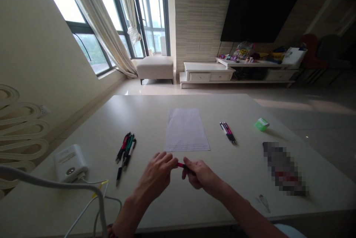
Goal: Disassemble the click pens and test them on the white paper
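Observation:
Between my two hands, above the near part of the white table, is a red and black pen (pixel 181 165). My left hand (pixel 161 169) pinches its left end. The fingers of my right hand (pixel 198 173) are closed round its dark right part, hiding most of that end. Just beyond my hands lies a sheet of white paper (pixel 186 129) with faint marks along its near edge. A loose pile of several pens (pixel 126 149) in red, green, black and white sits to the left. Several more pens (pixel 228 133) lie side by side right of the paper.
A white charger box (pixel 71 162) with cables stands at the left, and a thick grey cable (pixel 61 185) crosses the near left corner. On the right are a green box (pixel 261 124), a blurred dark pouch-like item (pixel 285 169) and a small clear object (pixel 263 202).

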`<action>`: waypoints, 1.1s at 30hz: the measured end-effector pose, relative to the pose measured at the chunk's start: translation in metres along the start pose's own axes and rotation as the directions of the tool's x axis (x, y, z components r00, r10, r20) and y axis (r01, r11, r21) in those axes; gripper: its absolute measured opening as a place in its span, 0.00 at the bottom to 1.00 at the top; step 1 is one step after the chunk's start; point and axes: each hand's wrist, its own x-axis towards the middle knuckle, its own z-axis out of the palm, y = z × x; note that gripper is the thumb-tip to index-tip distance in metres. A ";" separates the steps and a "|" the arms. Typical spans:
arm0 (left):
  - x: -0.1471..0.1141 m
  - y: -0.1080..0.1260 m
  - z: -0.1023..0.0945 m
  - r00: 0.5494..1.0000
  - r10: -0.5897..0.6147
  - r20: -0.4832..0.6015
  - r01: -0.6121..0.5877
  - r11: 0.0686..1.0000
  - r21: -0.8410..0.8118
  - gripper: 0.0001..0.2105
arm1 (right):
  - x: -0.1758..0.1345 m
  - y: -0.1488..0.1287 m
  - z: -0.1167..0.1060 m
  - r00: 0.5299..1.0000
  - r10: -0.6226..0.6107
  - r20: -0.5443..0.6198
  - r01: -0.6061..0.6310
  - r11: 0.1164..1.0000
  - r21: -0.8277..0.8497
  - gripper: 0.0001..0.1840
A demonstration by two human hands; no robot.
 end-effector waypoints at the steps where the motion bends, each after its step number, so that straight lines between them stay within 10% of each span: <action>1: 0.000 0.000 0.000 1.000 0.009 0.004 -0.009 1.000 0.030 0.10 | 0.002 0.001 0.000 0.996 0.058 0.070 -0.064 0.994 0.085 0.29; 5: -0.003 0.003 0.000 0.997 -0.056 0.047 0.059 0.997 -0.058 0.10 | -0.003 -0.003 0.000 0.993 -0.114 -0.011 0.113 0.989 -0.094 0.24; 9: -0.003 0.004 -0.001 0.990 -0.107 0.096 0.124 0.974 -0.188 0.13 | -0.012 -0.010 0.001 0.891 -0.432 -0.141 0.340 0.839 -0.425 0.19; 13: 0.000 0.003 0.001 0.997 -0.070 0.018 0.071 0.995 -0.073 0.10 | -0.005 -0.005 -0.004 0.993 -0.078 -0.092 0.072 0.995 -0.066 0.26; 17: 0.001 0.002 0.002 1.000 -0.030 0.008 0.030 0.998 0.049 0.09 | 0.000 0.001 -0.009 0.980 0.110 0.163 -0.146 0.963 0.225 0.25; 24: -0.001 0.000 -0.003 0.991 -0.114 0.070 0.128 0.956 -0.262 0.11 | -0.015 -0.012 -0.003 0.906 -0.401 -0.133 0.331 0.870 -0.365 0.18; 27: 0.001 -0.001 0.000 0.996 -0.093 -0.014 0.089 0.979 -0.182 0.10 | -0.007 -0.005 -0.003 0.984 -0.125 -0.130 0.113 0.989 -0.094 0.25; 30: 0.002 -0.001 0.003 0.997 -0.028 -0.078 0.027 1.000 -0.012 0.09 | 0.003 0.005 -0.003 0.983 0.166 0.075 -0.182 0.924 0.336 0.27; 33: 0.000 -0.001 0.004 0.997 -0.011 -0.081 0.015 0.999 0.052 0.10 | 0.003 0.007 -0.003 0.985 0.109 0.133 -0.156 0.889 0.431 0.22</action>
